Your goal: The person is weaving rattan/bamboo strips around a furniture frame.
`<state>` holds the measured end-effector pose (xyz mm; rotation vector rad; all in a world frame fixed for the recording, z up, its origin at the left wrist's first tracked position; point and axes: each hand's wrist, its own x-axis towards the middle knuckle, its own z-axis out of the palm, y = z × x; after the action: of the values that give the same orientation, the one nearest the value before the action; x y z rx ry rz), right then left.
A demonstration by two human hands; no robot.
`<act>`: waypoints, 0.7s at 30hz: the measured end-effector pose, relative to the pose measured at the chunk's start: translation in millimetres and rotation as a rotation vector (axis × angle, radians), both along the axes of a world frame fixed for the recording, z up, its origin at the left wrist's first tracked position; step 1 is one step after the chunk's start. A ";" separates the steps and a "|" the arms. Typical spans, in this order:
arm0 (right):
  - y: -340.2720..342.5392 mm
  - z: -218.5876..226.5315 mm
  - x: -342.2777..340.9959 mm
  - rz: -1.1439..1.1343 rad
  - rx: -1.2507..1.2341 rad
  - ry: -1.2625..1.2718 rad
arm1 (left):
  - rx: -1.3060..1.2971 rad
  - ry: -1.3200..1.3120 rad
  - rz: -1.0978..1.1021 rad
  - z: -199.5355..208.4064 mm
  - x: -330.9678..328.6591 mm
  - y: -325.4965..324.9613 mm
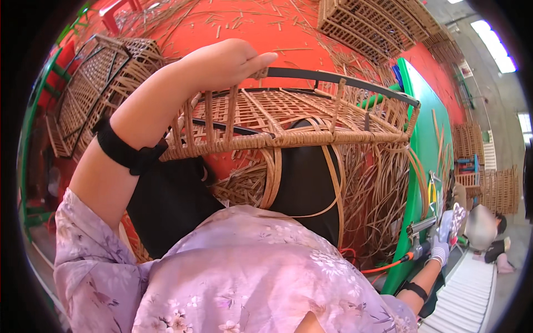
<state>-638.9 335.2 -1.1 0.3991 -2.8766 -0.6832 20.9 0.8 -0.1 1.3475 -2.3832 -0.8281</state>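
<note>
My bare left hand (236,62) is closed around the upper rim of a woven rattan basket (300,138), where a flat black metal bar runs along the edge. The thumb points right along the bar. The basket lies tilted on its side across my black-clad knees, with its lattice facing away and loose strands hanging from its near edge. At the lower right, my right hand (440,250) wears a striped knit glove. Its fingers are partly hidden, closed on the handle of an air tool (420,251) that joins an orange hose (383,268), beside the green table.
A green table (408,166) edges my right side, with a metal fitting (423,225) and yellow-handled pliers (432,191). Woven baskets stand at the far left (94,83) and far right (372,28). Cane scraps litter the red floor (266,28). Another person (483,230) sits at right.
</note>
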 end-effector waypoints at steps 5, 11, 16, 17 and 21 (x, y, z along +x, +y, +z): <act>-106.8 16.2 116.9 0.718 -0.715 -0.319 | 0.009 -0.133 0.050 4.5 -1.3 4.4; -177.2 -19.2 357.8 1.899 -0.291 -0.704 | 0.061 -0.154 0.059 10.5 -0.4 10.5; -207.5 -43.1 444.4 2.052 -0.177 -0.621 | -0.018 -0.101 0.070 5.8 3.6 12.3; -209.1 -46.0 446.9 2.087 -0.207 -0.619 | -0.050 -0.066 0.091 4.0 4.5 11.9; -210.1 -57.7 445.3 2.063 -0.186 -0.636 | -0.026 -0.071 0.092 -0.3 6.1 8.2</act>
<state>-193.5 125.1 -58.8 2.9224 -1.1884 0.2118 27.0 9.0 -0.4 1.4872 -2.3562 -0.7334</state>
